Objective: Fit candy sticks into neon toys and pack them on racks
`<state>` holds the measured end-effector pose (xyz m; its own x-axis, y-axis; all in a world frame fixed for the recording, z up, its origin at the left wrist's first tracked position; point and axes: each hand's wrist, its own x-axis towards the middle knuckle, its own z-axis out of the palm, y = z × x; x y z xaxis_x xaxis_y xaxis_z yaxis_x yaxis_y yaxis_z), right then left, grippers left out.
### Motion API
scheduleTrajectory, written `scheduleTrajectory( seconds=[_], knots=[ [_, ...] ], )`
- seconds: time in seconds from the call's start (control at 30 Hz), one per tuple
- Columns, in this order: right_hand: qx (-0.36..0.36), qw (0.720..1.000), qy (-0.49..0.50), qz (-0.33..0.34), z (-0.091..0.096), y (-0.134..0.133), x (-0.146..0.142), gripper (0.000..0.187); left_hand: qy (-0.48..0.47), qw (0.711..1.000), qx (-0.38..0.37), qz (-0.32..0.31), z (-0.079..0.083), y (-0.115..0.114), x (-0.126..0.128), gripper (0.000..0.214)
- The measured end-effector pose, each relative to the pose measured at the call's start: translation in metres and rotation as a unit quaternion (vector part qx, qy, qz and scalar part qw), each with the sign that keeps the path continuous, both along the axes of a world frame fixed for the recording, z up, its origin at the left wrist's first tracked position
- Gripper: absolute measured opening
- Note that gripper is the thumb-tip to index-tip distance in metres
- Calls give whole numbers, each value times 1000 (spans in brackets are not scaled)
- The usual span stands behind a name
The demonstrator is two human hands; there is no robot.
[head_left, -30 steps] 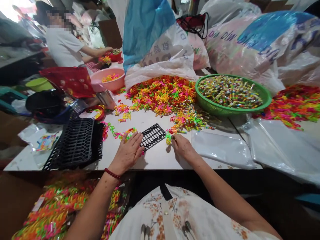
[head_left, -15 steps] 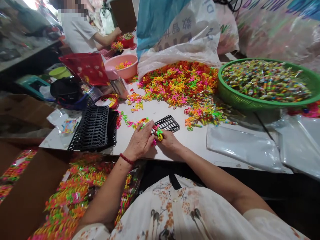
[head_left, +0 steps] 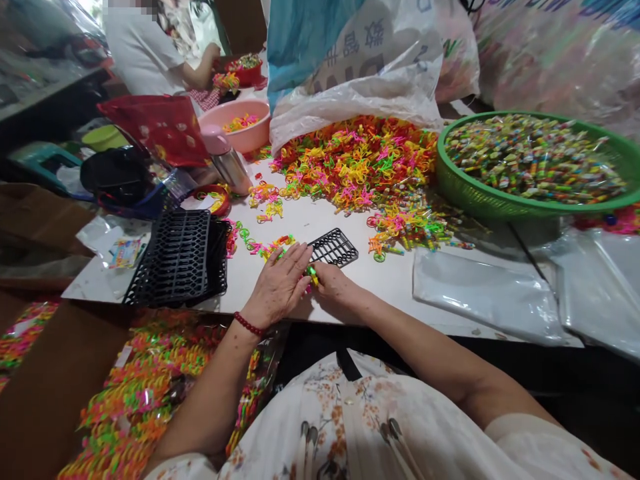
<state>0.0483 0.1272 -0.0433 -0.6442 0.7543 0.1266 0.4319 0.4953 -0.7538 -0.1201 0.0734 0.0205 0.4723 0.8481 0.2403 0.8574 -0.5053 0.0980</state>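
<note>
My left hand (head_left: 281, 283), with a red bead bracelet on the wrist, is palm down. Its fingers are stretched out and its thumb points toward my right hand. My right hand (head_left: 336, 287) is curled, pinching a small green and yellow plastic toy (head_left: 313, 275) between the two hands. Pink bits show below the left thumb, and the left palm is hidden. Just beyond my hands a black plastic rack (head_left: 334, 248) lies flat on the white table (head_left: 295, 220). Loose coloured toys (head_left: 257, 248) lie along the far side of my left hand.
Black racks (head_left: 175, 257) are stacked at left. A big heap of coloured toys (head_left: 355, 163) spills from a plastic sack (head_left: 350, 87). At right stand a green basket (head_left: 500, 207) and clear bags (head_left: 485, 293). Below left, a carton (head_left: 65, 387) holds bagged toys. A co-worker (head_left: 143, 53) sits behind.
My left hand has shifted slightly, its fingers now lower and more level. The toy in my right hand has turned and shows less. The view has swung a little.
</note>
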Motion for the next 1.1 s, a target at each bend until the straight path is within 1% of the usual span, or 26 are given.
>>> scheduleTrajectory(
  seconds=[0.13, 0.23, 0.27, 0.33, 0.4, 0.43, 0.53, 0.57, 0.6, 0.63, 0.7, 0.73, 0.8, 0.83, 0.9, 0.93, 1.0, 1.03, 1.1],
  knots=[
    [42, 997, -40, 44, -7, 1, -2, 31, 23, 1000, 4, -1, 1, 1, 1, 53],
    [71, 995, -52, 41, -3, -3, -4, 40, 33, 999, 17, -7, -1, 2, 2, 52],
    [78, 995, -55, 36, 1, -5, -4, 39, 33, 999, 21, -8, -2, 3, 2, 51],
    [91, 994, -63, 21, 9, -7, 3, 27, 35, 999, 29, -11, -4, 4, 2, 50],
    [106, 992, -73, -12, 17, -6, 21, 16, 41, 998, 36, -19, -6, 5, 1, 51],
    [113, 990, -78, -40, 20, -4, 35, 15, 44, 998, 39, -23, -6, 4, 0, 51],
    [129, 972, -108, -161, 24, 5, 87, 23, 43, 998, 38, -36, -4, 2, -3, 51],
    [136, 960, -136, -205, 24, 10, 104, 24, 41, 998, 31, -40, -2, 1, -4, 51],
    [150, 939, -193, -243, 23, 14, 119, 25, 38, 998, 22, -42, 0, -1, -5, 50],
    [159, 920, -243, -263, 22, 18, 131, 25, 35, 998, 14, -43, 2, -2, -5, 49],
    [164, 893, -317, -273, 20, 24, 146, 26, 26, 999, 8, -33, 6, -6, -4, 48],
    [160, 891, -330, -268, 19, 26, 149, 25, 19, 999, 11, -23, 8, -7, -2, 47],
    [147, 898, -317, -269, 18, 26, 145, 24, 7, 1000, 15, 0, 9, -9, 1, 47],
    [136, 907, -292, -272, 19, 25, 140, 22, 3, 1000, 14, 9, 8, -9, 3, 48],
    [92, 936, -207, -270, 19, 18, 122, 19, 2, 1000, 6, 19, 6, -10, 5, 49],
    [58, 953, -151, -258, 18, 13, 111, 17, 1, 1000, 3, 20, 4, -10, 5, 49],
    [-28, 977, -31, -208, 16, 3, 83, 13, -13, 1000, 1, 20, 0, -10, 3, 52],
    [-72, 981, 24, -179, 14, -2, 69, 11, -25, 999, 0, 20, -1, -10, 2, 54],
    [-138, 976, 108, -127, 11, -10, 42, 9, -53, 998, -6, 19, -2, -10, 0, 56]
  ],
)
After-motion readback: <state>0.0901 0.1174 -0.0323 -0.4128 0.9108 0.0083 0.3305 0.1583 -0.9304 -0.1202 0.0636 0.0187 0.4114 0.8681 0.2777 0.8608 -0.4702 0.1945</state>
